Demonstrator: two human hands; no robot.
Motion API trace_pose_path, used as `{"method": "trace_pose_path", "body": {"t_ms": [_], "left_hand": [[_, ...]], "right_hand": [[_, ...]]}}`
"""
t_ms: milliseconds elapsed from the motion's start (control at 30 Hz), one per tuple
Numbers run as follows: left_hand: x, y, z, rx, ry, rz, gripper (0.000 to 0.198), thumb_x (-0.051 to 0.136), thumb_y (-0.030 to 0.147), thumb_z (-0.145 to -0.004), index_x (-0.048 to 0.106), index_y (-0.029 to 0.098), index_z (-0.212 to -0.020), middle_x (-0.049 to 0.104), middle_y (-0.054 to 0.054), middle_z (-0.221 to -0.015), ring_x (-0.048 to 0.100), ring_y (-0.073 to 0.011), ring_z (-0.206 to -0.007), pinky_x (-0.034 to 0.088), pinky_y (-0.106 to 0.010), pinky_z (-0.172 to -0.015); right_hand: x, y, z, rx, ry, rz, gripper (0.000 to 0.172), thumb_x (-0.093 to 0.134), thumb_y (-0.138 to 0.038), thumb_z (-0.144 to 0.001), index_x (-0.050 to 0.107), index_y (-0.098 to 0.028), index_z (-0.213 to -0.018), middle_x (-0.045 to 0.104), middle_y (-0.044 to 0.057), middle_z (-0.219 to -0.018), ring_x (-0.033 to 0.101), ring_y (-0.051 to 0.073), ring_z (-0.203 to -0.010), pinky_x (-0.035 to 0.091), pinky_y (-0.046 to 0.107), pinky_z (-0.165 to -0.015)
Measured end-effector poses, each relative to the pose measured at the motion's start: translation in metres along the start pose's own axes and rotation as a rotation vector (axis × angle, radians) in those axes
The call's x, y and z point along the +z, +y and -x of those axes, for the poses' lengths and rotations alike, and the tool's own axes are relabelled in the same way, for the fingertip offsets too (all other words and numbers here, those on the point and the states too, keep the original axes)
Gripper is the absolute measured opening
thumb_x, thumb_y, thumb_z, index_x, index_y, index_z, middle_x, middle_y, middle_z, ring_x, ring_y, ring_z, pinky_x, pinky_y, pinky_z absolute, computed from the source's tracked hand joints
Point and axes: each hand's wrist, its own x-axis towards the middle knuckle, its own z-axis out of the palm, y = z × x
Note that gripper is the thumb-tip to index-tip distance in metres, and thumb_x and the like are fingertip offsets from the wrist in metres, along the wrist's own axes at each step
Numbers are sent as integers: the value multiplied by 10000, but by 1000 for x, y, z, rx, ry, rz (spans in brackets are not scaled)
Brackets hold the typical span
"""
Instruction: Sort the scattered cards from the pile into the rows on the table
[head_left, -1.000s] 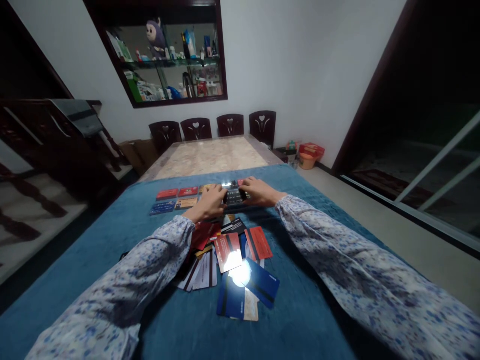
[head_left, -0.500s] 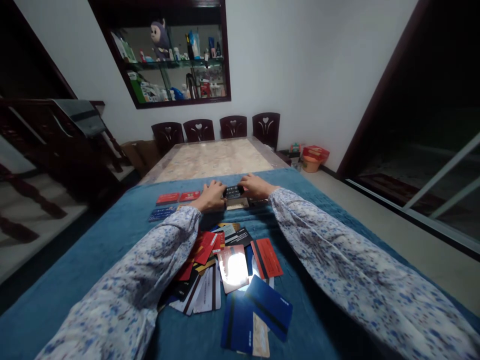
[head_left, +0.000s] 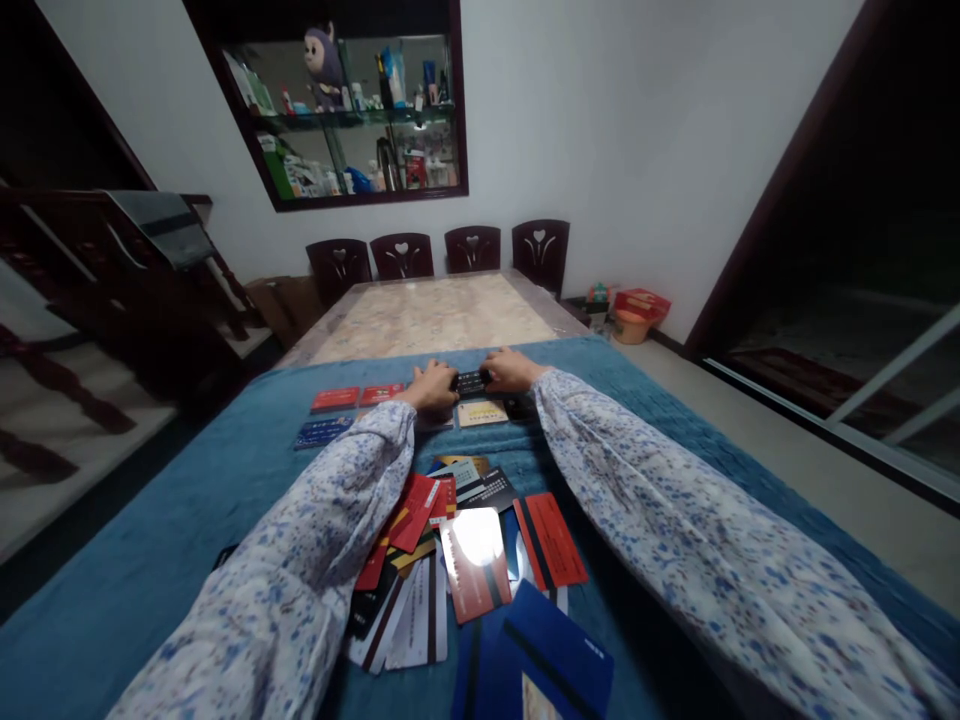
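— Dark card (head_left: 471, 381): where is it, measured from the heap of cards (head_left: 450, 560)?
— Beyond the heap, on its far side, low over the blue cloth (head_left: 150, 560). I cannot tell whether it touches the cloth.
— Who has hold of it?
— Both hands. The left hand (head_left: 433, 388) has its fingers curled onto the card's left end, and the right hand (head_left: 508, 370) grips the right end the same way. Neither hand is loose or flat.
— What lies between the heap and that card?
— A yellow card (head_left: 482, 412), face up, just short of the hands. Farther left of the heap's far edge are two red cards (head_left: 358, 397) side by side, with a blue card (head_left: 321, 432) on their near side.
— So which step would you call this?
— Setting one card down among the laid-out ones, I judge, with the heap as the unsorted rest.
— And what does a next move ask for?
— Squaring the card with its neighbours before the fingers let go, without nudging the yellow one.
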Motion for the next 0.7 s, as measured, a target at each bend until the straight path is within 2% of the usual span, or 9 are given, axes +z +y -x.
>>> {"method": "trace_pose_path", "body": {"t_ms": [133,267,400,600,700], "left_hand": [[8,-4,-11,9,-14,9,457,594,290,-805,639,211,-1252,619,-147,-1344,432,-378,-1311,406,-578,-1020],[12,-6,-18,8,-21,11,455,590,286,-800,641,228,-1249,629,-136,-1336,431,-375,-1310,401,-592,-1030],[11,-7,-19,2,-32,6,417,587,286,-798,662,230,-1205,633,-144,-1313,440,-375,-1294,410,-589,-1019],[9,-9,-18,5,-39,0,400,579,274,-795,677,231,-1180,635,-145,-1272,444,-369,-1280,416,-570,-1017],[9,-9,-18,14,-45,-1,386,581,285,-809,677,222,-1177,621,-142,-1286,444,-359,-1288,422,-543,-1024]], "right_hand": [[2,3,-4,2,-29,-11,399,658,-370,-861,702,-231,-1232,654,126,-1269,550,318,-1187,475,341,-823],[7,7,-10,16,-45,-16,456,664,-366,-840,683,-254,-1282,650,112,-1293,542,325,-1212,482,341,-833],[10,9,-14,14,-64,-32,495,648,-366,-844,655,-273,-1330,662,100,-1293,545,320,-1219,484,343,-846],[11,9,-18,8,-112,-63,524,649,-348,-834,634,-276,-1353,725,84,-1180,561,309,-1203,479,340,-867],[11,9,-18,27,-119,-60,560,665,-350,-819,615,-292,-1374,702,83,-1247,552,322,-1219,484,366,-886]]}}
